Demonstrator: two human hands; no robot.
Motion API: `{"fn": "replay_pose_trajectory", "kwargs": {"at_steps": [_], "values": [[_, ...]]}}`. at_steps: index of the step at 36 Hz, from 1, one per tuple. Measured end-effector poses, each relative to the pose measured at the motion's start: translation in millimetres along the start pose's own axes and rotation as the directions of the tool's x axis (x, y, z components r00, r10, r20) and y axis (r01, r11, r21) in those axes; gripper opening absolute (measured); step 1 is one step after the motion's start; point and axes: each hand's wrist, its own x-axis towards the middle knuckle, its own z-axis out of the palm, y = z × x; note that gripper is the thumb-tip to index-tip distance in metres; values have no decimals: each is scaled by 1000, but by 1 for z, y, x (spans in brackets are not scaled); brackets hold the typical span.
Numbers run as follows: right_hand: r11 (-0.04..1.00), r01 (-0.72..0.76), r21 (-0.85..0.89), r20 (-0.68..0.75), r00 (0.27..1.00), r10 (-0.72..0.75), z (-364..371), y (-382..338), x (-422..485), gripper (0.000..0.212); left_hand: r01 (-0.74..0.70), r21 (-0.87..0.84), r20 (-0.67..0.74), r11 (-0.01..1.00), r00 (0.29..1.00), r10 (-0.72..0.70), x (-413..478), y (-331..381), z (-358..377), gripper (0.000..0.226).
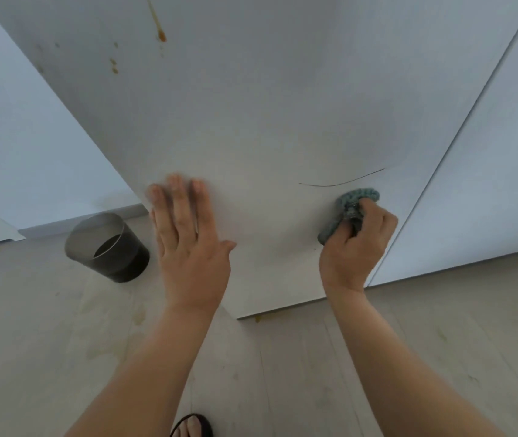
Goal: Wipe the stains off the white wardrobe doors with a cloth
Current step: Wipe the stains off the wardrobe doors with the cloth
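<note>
From the head view we look down at a pale floor (283, 373), yellowish in patches, with a white wardrobe door (267, 121) rising in front of us and a neighbouring door (488, 168) out past our right hand. Our left hand (188, 247) lies flat on the door, fingers straight and spread, holding nothing, only bracing the panel. Our right hand (355, 247) is curled round a bunched blue-grey cloth (352, 205), which sits against the door just above the knuckles. Just above the cloth runs a thin dark line (343, 181); we judge this to be the mark in hand. To do it well, we should push the cloth up onto the line and rub along its length with firm pressure, while the left hand steadies the door in case it swings. Turning the cloth to a clean face should avoid smearing. Far above the left hand sit orange-brown drips (158, 29) and smaller spots (113, 66), best taken afterwards. A dark container (109, 247) stands on the floor just left of the left hand, so we should mind our feet. Our sandalled foot (193, 425) shows below both hands.
</note>
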Motion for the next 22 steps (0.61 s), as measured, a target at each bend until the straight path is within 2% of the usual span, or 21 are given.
{"fn": "replay_pose_trajectory", "kwargs": {"at_steps": [1,2,4,6,7,8,12,14,18,20,22], "values": [[998,-65,3,-32,997,65,4,-5,-2,32,1,0,1,1000,1000,-1,0,0,1,143],[998,-63,10,-29,998,63,7,-13,-6,32,3,-1,4,1000,1000,-3,-1,0,1,143],[995,87,47,58,994,-90,14,-30,-20,32,9,1,4,1000,1000,-9,-1,-1,2,143],[957,272,100,186,940,-287,19,-40,-36,32,6,10,7,1000,1000,-6,-1,-4,2,144],[940,320,118,214,916,-339,20,-42,-39,31,5,15,7,1000,1000,-5,-1,-5,2,143],[938,321,127,205,917,-342,21,-43,-38,30,1,20,5,1000,1000,-1,-1,-7,2,142],[982,142,125,41,988,-148,26,-45,-29,32,7,14,-1,1000,1000,-7,-2,-4,3,143],[976,193,99,76,977,-201,29,-53,-38,37,13,13,6,1000,1000,-13,-2,-3,2,141],[923,371,107,271,882,-386,31,-51,-59,41,15,24,-48,1000,999,-14,-3,-8,2,129],[932,345,114,239,901,-363,30,-42,-57,36,15,10,-39,1000,999,-15,-3,-9,2,132],[970,223,92,153,960,-235,28,-37,-52,35,5,4,-16,1000,1000,-5,-4,-7,3,136]]}}
